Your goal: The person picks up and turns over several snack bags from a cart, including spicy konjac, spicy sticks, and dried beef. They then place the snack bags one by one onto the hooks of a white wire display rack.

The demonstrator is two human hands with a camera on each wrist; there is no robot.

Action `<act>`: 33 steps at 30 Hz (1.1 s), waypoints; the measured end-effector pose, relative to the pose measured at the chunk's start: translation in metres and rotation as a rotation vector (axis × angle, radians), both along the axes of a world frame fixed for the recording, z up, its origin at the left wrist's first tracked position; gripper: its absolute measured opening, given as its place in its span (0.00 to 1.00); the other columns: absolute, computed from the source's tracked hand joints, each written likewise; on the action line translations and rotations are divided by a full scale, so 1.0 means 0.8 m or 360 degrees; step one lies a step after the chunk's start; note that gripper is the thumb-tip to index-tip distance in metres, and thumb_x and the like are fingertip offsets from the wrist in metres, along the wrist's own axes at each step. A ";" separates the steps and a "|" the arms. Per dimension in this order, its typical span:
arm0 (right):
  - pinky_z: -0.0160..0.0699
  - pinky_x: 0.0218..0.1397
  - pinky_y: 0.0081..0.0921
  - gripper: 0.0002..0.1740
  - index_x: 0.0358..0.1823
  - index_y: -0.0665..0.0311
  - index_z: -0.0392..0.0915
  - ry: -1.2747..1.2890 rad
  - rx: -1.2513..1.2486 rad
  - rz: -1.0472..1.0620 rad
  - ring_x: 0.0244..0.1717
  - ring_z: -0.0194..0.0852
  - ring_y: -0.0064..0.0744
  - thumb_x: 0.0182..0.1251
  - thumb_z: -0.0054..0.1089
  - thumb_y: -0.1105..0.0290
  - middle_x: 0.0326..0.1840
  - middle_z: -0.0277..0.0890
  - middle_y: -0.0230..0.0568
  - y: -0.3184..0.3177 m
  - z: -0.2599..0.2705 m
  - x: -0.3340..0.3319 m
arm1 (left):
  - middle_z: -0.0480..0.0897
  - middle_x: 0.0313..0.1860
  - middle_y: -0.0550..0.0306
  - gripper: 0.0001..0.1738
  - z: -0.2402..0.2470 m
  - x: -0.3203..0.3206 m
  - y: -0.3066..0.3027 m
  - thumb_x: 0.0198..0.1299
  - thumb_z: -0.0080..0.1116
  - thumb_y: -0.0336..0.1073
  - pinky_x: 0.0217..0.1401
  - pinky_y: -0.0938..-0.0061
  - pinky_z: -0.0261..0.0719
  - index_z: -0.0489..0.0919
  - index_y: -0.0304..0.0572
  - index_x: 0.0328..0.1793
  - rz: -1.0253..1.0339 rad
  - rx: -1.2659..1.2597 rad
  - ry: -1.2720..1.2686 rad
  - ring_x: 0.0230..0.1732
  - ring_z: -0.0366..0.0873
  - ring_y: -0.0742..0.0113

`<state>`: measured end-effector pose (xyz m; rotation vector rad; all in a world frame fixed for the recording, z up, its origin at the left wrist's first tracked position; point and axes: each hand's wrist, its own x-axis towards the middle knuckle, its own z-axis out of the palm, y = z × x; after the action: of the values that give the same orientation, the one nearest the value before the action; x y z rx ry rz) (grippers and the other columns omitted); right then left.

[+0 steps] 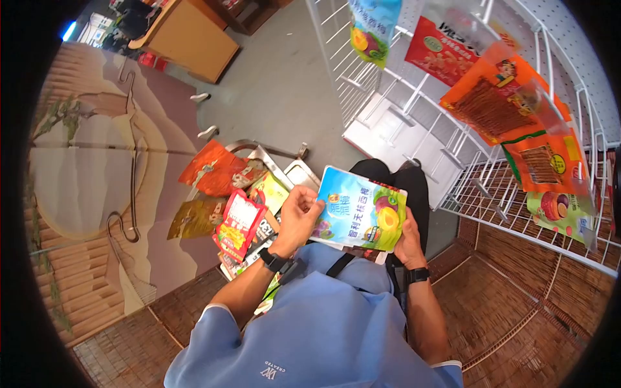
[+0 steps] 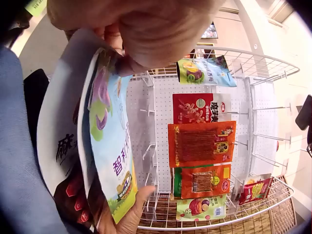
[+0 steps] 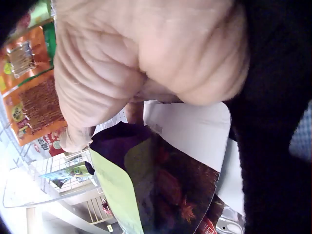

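Above the black-trousered lap (image 1: 412, 187): flat plastic pouch in pale blue and green, plums printed on it (image 1: 359, 207), front face up. I have it held between both hands.
Pouch axis: long axis runs left to right across the body, slightly slanted, the right end a little nearer the shirt. Blue end with the logo points left; green end with the fruit points right.
Pouch lettering: main line reads away from the shirt, so the print's top faces left.
Left hand (image 1: 299, 216): fingers bent, thumb and fingertips narrow, pinching the pouch's blue end.
Right hand (image 1: 409, 242): grips the green end, thumb on the printed side, fingers partly hidden behind.
Under the pouch: dark-printed packs with white panels (image 2: 68, 141), overlapping; exact count hidden from me.
Beside the left arm: loose pile with an orange-red pack (image 1: 217, 169), a bright red pouch (image 1: 240, 227), an olive-gold pack (image 1: 194, 218) and a yellow-green one (image 1: 272, 193).
Wire rack, white (image 1: 424, 87): to the right, apart from both hands. I count a blue plum pouch (image 1: 374, 29), a red bag (image 1: 442, 50), two orange bags (image 1: 498, 97) and a pale green bag (image 1: 560, 213) hanging there.
Shirt (image 1: 310, 323): blue, short sleeves with white edging.
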<state>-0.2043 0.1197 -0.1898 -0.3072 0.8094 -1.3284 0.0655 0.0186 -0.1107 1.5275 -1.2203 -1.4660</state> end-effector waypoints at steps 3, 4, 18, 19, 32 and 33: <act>0.72 0.76 0.39 0.49 0.79 0.65 0.58 -0.0053 -0.0013 0.0011 0.73 0.70 0.37 0.67 0.72 0.45 0.74 0.70 0.41 0.004 -0.011 -0.001 | 0.80 0.35 0.66 0.13 0.011 -0.007 -0.002 0.66 0.66 0.23 0.42 0.83 0.77 0.73 0.41 0.48 0.0044 0.0039 0.0130 0.37 0.77 0.80; 0.72 0.76 0.40 0.48 0.79 0.64 0.58 -0.0058 0.0007 0.0010 0.73 0.70 0.38 0.68 0.72 0.49 0.74 0.70 0.41 0.005 -0.012 -0.001 | 0.80 0.35 0.66 0.14 0.007 -0.008 -0.003 0.67 0.67 0.23 0.41 0.83 0.77 0.72 0.42 0.50 0.0033 0.0006 0.0122 0.36 0.77 0.81; 0.70 0.77 0.44 0.43 0.79 0.59 0.61 -0.0411 -0.0033 -0.0267 0.74 0.69 0.40 0.69 0.71 0.51 0.74 0.69 0.41 0.003 0.000 -0.005 | 0.88 0.44 0.51 0.13 0.035 -0.032 0.010 0.65 0.69 0.24 0.52 0.76 0.82 0.76 0.33 0.51 -0.0382 -0.0145 -0.0159 0.49 0.85 0.73; 0.69 0.78 0.45 0.47 0.80 0.58 0.60 -0.0486 -0.0112 -0.0260 0.75 0.68 0.40 0.68 0.71 0.46 0.76 0.68 0.41 0.002 -0.002 -0.004 | 0.88 0.44 0.51 0.13 0.037 -0.033 0.008 0.65 0.69 0.24 0.52 0.76 0.82 0.76 0.33 0.51 -0.0391 -0.0165 -0.0178 0.49 0.85 0.73; 0.58 0.82 0.45 0.43 0.78 0.66 0.62 -0.0508 -0.0117 -0.0253 0.77 0.65 0.43 0.74 0.57 0.41 0.78 0.68 0.45 0.001 0.009 -0.006 | 0.89 0.43 0.50 0.11 0.062 -0.042 -0.030 0.77 0.56 0.29 0.49 0.75 0.85 0.77 0.29 0.59 -0.0379 -0.0399 -0.0160 0.45 0.87 0.70; 0.58 0.82 0.45 0.39 0.77 0.66 0.64 -0.0486 -0.0099 -0.0268 0.76 0.66 0.43 0.75 0.59 0.47 0.76 0.70 0.44 -0.002 0.014 -0.007 | 0.89 0.43 0.50 0.11 0.061 -0.043 -0.029 0.77 0.56 0.29 0.48 0.75 0.85 0.77 0.29 0.60 -0.0359 -0.0426 -0.0172 0.44 0.87 0.70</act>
<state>-0.2096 0.1183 -0.1785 -0.0813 0.5463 -1.5163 0.0315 -0.0045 -0.0622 1.3358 -1.6265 -1.3073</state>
